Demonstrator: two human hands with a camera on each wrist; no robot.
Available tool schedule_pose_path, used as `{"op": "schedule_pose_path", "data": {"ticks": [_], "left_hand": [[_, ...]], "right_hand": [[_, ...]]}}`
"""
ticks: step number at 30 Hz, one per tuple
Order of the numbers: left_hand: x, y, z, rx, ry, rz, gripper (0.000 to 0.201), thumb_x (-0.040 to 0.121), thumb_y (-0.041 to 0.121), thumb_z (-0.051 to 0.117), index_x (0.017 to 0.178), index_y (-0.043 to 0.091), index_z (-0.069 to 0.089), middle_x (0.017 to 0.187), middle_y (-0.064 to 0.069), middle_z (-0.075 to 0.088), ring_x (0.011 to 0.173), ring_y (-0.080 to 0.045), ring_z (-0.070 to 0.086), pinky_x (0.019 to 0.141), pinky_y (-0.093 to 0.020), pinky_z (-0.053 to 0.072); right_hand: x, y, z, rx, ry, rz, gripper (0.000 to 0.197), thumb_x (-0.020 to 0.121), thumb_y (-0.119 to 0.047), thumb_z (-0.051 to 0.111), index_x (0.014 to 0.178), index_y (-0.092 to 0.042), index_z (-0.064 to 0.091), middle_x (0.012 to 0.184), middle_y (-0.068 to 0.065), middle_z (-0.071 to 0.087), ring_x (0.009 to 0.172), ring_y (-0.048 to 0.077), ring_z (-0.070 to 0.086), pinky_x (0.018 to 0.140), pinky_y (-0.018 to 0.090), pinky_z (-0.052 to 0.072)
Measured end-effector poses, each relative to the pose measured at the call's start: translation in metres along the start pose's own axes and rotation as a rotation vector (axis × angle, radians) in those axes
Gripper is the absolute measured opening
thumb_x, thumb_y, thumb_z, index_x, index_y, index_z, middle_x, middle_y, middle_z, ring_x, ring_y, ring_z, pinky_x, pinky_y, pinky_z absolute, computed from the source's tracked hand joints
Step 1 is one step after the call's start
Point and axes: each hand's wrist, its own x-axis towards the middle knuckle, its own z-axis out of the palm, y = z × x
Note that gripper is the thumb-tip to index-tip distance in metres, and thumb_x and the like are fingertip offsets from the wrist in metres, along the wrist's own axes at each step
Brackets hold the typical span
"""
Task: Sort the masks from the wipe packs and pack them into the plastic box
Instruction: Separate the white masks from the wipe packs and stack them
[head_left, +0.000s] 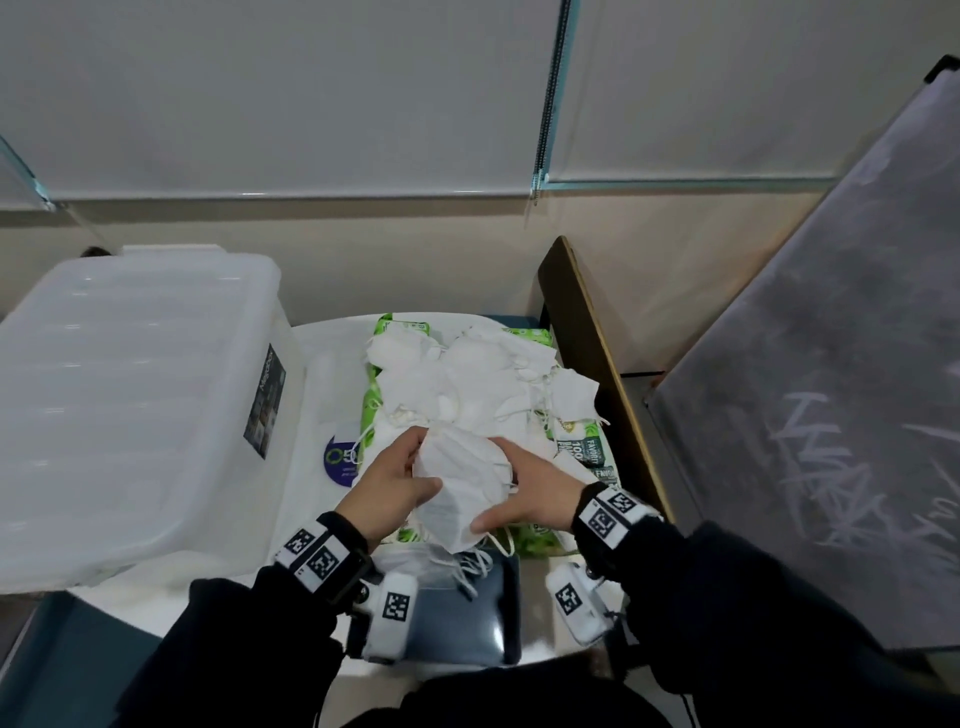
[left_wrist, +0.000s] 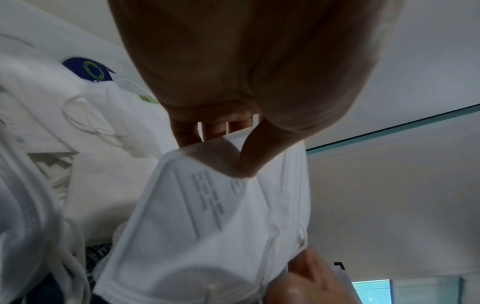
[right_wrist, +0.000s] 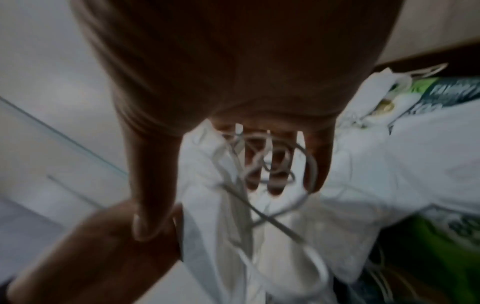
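A stack of folded white masks (head_left: 460, 488) is held upright between both hands, just above the near end of the pile. My left hand (head_left: 423, 465) pinches its left edge, thumb in front and fingers behind (left_wrist: 223, 154). My right hand (head_left: 506, 483) grips its right side, and ear loops hang across its fingers (right_wrist: 207, 205). Beyond lies a heap of loose masks (head_left: 467, 384) over green wipe packs (head_left: 582, 452). The large translucent plastic box (head_left: 130, 405) stands at the left with its lid on.
The heap rests on a white plastic surface (head_left: 322, 415) bearing a round blue sticker (head_left: 340, 460). A wooden board edge (head_left: 587, 353) and a grey slanted panel (head_left: 831, 364) close off the right. A dark glossy flat object (head_left: 467, 613) lies near my body.
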Motion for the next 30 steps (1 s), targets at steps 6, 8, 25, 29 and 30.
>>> {"op": "schedule_pose_path", "data": {"ticks": [6, 8, 25, 29, 30], "left_hand": [[-0.022, -0.027, -0.050, 0.116, -0.025, -0.029, 0.036, 0.088, 0.014, 0.066, 0.122, 0.024, 0.063, 0.120, 0.004, 0.073, 0.114, -0.015, 0.068, 0.105, -0.046, 0.051], [-0.032, -0.041, -0.065, 0.247, -0.050, -0.024, 0.037, 0.088, 0.014, 0.067, 0.121, 0.030, 0.059, 0.117, 0.008, 0.072, 0.111, -0.010, 0.067, 0.104, -0.047, 0.052], [-0.057, -0.071, -0.081, 0.818, -0.138, 0.343, 0.031, 0.093, 0.026, 0.066, 0.122, 0.032, 0.071, 0.113, 0.017, 0.071, 0.100, -0.007, 0.064, 0.086, -0.023, 0.047], [-0.061, -0.091, -0.069, 1.118, -0.193, 0.440, 0.026, 0.093, 0.038, 0.056, 0.112, 0.034, 0.073, 0.103, 0.010, 0.067, 0.097, -0.017, 0.064, 0.074, -0.031, 0.050], [-0.061, -0.095, -0.066, 1.170, -0.198, 0.448, 0.024, 0.092, 0.035, 0.057, 0.107, 0.033, 0.075, 0.098, 0.008, 0.068, 0.093, -0.020, 0.066, 0.070, -0.032, 0.051]], "right_hand": [[0.004, 0.018, 0.037, 0.216, 0.209, 0.201, 0.018, 0.085, -0.016, 0.081, 0.079, -0.001, 0.072, 0.067, 0.011, 0.063, 0.059, 0.022, 0.056, 0.059, 0.032, 0.048], [0.001, 0.019, 0.042, 0.404, 0.303, 0.228, 0.018, 0.089, -0.016, 0.075, 0.080, 0.001, 0.075, 0.081, 0.026, 0.067, 0.070, 0.030, 0.060, 0.069, 0.043, 0.051], [-0.007, 0.022, 0.092, -0.262, 0.257, 0.198, 0.010, 0.074, -0.025, 0.087, 0.078, -0.019, 0.079, 0.067, -0.004, 0.070, 0.065, 0.009, 0.063, 0.066, 0.031, 0.050], [-0.016, 0.034, 0.101, -0.538, 0.225, 0.297, 0.018, 0.074, -0.032, 0.085, 0.091, -0.027, 0.081, 0.084, -0.006, 0.075, 0.082, 0.013, 0.069, 0.073, 0.026, 0.053], [-0.017, 0.036, 0.104, -0.549, 0.235, 0.308, 0.016, 0.074, -0.031, 0.084, 0.089, -0.029, 0.080, 0.084, -0.008, 0.074, 0.083, 0.012, 0.069, 0.075, 0.026, 0.055]]}}
